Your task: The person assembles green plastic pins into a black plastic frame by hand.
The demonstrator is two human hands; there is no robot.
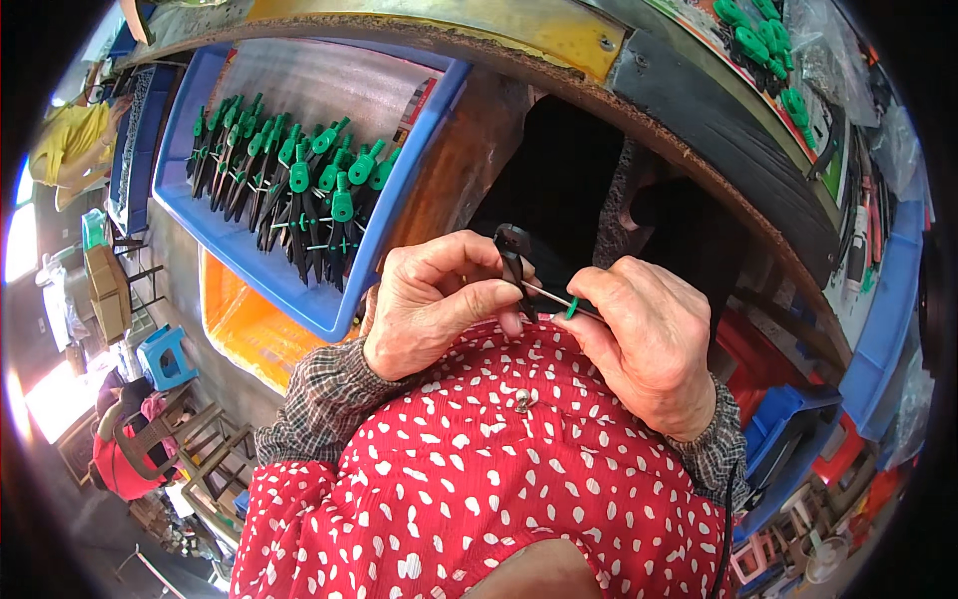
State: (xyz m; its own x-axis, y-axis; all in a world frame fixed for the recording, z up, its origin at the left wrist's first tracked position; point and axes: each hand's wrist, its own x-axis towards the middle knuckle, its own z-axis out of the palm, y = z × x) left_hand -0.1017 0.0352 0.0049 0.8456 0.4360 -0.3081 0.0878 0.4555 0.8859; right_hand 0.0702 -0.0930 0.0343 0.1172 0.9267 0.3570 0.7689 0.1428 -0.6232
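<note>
Red spotted garment (469, 439) nearest. Left grip (431, 302) pinches black part (512, 243), upper end protruding; right grip (649, 334) pinches green-collared rod (547, 294), long axis running left, slightly up, from right grip toward black part.

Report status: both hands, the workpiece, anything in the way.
Left hand pinching narrow black plastic-looking piece. Right hand gripping slim silvery rod with green ring, rod end at black piece. Blue rectangular plastic bin beyond left hand, not blocking.

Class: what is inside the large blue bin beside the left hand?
The large blue bin holds overlapping black tools with green ends and a pale lining; whatever lies beneath the tools is covered.
</note>
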